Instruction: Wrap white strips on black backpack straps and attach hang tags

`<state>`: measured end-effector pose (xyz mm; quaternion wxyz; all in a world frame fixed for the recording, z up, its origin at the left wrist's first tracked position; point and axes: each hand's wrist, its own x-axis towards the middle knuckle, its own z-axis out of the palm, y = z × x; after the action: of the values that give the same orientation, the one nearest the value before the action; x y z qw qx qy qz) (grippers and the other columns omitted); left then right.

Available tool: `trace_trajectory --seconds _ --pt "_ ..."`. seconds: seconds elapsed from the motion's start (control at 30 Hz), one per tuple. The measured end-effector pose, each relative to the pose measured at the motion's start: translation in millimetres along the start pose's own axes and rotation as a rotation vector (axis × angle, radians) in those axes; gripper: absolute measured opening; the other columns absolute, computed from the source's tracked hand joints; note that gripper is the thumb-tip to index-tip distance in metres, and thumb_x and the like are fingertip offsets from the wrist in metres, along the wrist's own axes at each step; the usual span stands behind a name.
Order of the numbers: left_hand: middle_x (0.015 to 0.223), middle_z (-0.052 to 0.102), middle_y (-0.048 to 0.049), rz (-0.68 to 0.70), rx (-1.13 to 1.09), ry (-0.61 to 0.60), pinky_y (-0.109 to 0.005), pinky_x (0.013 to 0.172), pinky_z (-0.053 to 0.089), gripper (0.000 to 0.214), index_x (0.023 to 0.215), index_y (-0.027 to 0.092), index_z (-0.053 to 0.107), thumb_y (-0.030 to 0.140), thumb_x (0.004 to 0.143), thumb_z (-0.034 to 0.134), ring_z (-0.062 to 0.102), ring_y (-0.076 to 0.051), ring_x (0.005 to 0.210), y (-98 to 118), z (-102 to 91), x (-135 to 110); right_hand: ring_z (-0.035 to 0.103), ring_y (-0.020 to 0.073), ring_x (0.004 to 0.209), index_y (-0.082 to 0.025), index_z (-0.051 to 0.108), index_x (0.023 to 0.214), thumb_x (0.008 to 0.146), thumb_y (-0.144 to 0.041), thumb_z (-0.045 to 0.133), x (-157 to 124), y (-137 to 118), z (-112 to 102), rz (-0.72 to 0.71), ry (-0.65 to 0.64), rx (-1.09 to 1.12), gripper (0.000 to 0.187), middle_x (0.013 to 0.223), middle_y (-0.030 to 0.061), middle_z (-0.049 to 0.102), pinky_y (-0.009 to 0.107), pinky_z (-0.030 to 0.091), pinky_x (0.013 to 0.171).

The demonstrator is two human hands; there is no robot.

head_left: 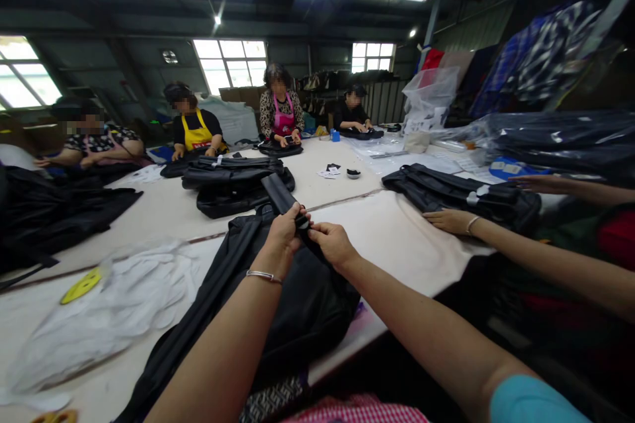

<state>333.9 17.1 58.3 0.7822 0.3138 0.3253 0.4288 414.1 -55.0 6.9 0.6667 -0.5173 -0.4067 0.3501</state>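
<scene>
A black bag (312, 307) lies on the white table right in front of me, partly under my forearms. My left hand (286, 232), with a bracelet at the wrist, is closed round a wide black strap (279, 194) of this bag. The strap's flat end sticks up past my fingers. Close beside it, my right hand (331, 242) pinches the same strap between thumb and fingers. A small pale patch (302, 222) shows on the strap between both hands; what it is I cannot make out.
Left of the bag lies crumpled white plastic (124, 304) with a yellow smiley disc (81, 286). Black bags are stacked ahead (233, 181). At right, a co-worker's hands rest by another black bag (456, 194). Small tags (330, 171) lie mid-table. Several people work along the far side.
</scene>
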Motion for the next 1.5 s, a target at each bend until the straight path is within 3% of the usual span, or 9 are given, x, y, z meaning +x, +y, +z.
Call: trace_trajectory --seconds 0.23,0.37,0.47,0.6,0.7,0.83,1.03,1.23,1.5 --pt "0.06 0.06 -0.0031 -0.015 0.024 -0.047 -0.023 0.051 0.052 0.018 0.075 0.011 0.06 0.024 0.088 0.061 0.062 -0.013 0.053 -4 -1.0 9 0.052 0.0126 0.062 -0.014 0.071 0.072 0.063 -0.036 0.07 3 -14 0 0.038 0.031 0.088 0.024 0.065 -0.0011 0.063 0.026 0.042 0.064" --pt "0.074 0.068 -0.0103 -0.004 0.017 -0.166 -0.034 0.063 0.057 0.04 0.088 0.011 0.063 0.05 0.09 0.052 0.069 -0.022 0.07 -7 -4.0 2 0.054 0.0131 0.064 -0.014 0.073 0.074 0.06 -0.041 0.074 2 -15 -6 0.062 0.058 0.121 0.03 0.068 -0.0003 0.065 0.026 0.043 0.063" --pt "0.084 0.071 -0.0141 0.066 0.074 -0.258 -0.033 0.067 0.056 0.05 0.098 0.011 0.063 0.059 0.085 0.055 0.07 -0.024 0.077 -15 -5.1 -9 0.057 0.0146 0.069 -0.015 0.074 0.074 0.062 -0.044 0.073 4 -13 -10 0.029 0.068 0.096 0.032 0.074 0.0012 0.067 0.026 0.044 0.065" --pt "0.087 0.073 -0.009 0.297 0.238 -0.205 -0.023 0.073 0.053 0.034 0.096 0.014 0.066 0.035 0.073 0.078 0.069 -0.017 0.081 -27 -6.3 -17 0.06 0.0167 0.079 -0.016 0.075 0.076 0.07 -0.043 0.068 6 -8 -13 -0.077 0.073 0.03 0.028 0.085 0.0029 0.07 0.027 0.046 0.071" --pt "0.083 0.073 -0.0059 0.385 0.342 -0.09 -0.019 0.071 0.052 0.022 0.087 0.014 0.068 0.022 0.071 0.08 0.069 -0.015 0.079 -32 -7.2 -13 0.061 0.0165 0.08 -0.017 0.075 0.081 0.073 -0.037 0.066 4 -2 -20 -0.108 -0.02 -0.055 0.023 0.086 0.0019 0.071 0.027 0.047 0.074" --pt "0.081 0.073 -0.0086 0.319 0.257 -0.038 -0.029 0.072 0.056 0.018 0.087 0.013 0.066 0.029 0.081 0.071 0.071 -0.02 0.078 -37 -6.9 -5 0.06 0.0156 0.069 -0.015 0.074 0.086 0.07 -0.032 0.068 -3 5 -32 0.051 -0.169 -0.063 0.025 0.075 0.0011 0.069 0.028 0.046 0.067" --pt "0.078 0.07 -0.0123 0.038 -0.06 -0.115 -0.042 0.072 0.058 0.042 0.092 0.011 0.065 0.05 0.091 0.051 0.071 -0.028 0.085 -26 0.8 -5 0.056 0.0143 0.067 -0.016 0.072 0.073 0.069 -0.034 0.067 -6 6 -31 0.036 -0.068 -0.056 0.019 0.071 -0.001 0.065 0.028 0.044 0.069" --pt "0.061 0.063 -0.0037 -0.055 -0.091 -0.075 -0.04 0.071 0.059 0.019 0.088 0.013 0.065 0.025 0.093 0.051 0.071 -0.023 0.074 -18 7.8 -5 0.053 0.0145 0.066 -0.018 0.07 0.068 0.073 -0.029 0.063 -5 9 -23 -0.063 -0.001 -0.146 0.014 0.067 -0.0016 0.061 0.027 0.042 0.067" --pt "0.07 0.069 -0.005 -0.027 0.115 -0.031 -0.03 0.065 0.061 0.021 0.08 0.018 0.067 0.02 0.091 0.049 0.071 -0.019 0.072 -27 13.8 -8 0.056 0.0158 0.066 -0.024 0.077 0.074 0.068 -0.03 0.071 6 14 -20 -0.039 0.122 -0.075 0.011 0.064 -0.0043 0.061 0.026 0.043 0.063"
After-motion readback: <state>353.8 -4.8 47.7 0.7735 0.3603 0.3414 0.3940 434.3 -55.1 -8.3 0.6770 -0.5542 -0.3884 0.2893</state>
